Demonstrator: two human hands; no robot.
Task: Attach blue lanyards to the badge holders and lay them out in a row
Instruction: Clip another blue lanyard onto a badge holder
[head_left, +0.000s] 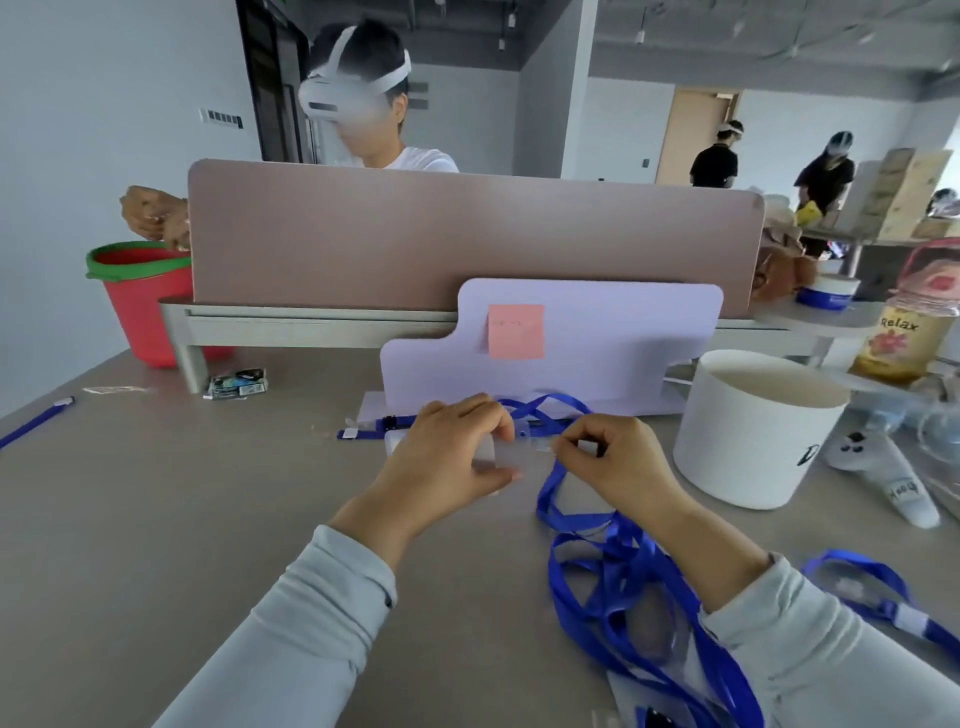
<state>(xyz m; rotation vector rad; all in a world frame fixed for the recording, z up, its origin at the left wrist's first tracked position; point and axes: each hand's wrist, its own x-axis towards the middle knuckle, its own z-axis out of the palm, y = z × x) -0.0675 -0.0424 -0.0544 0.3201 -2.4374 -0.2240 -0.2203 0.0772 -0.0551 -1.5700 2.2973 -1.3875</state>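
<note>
My left hand (457, 457) grips a clear badge holder (493, 454) at the middle of the desk. Just to its right, my right hand (613, 462) pinches the clip end of a blue lanyard (550, 483) close to the holder's edge. That lanyard's strap drops toward me into a tangled heap of blue lanyards (639, 597) with clear holders among them. Behind my left hand lies another blue lanyard (540, 410) with a black clip. The join between clip and holder is hidden by my fingers.
A white round tub (753, 431) stands right of my hands, a white controller (883, 478) beyond it. A lilac board (571, 343) with a pink note stands behind. More lanyard (883, 597) at right. Red bucket (145, 306) far left; people across the divider.
</note>
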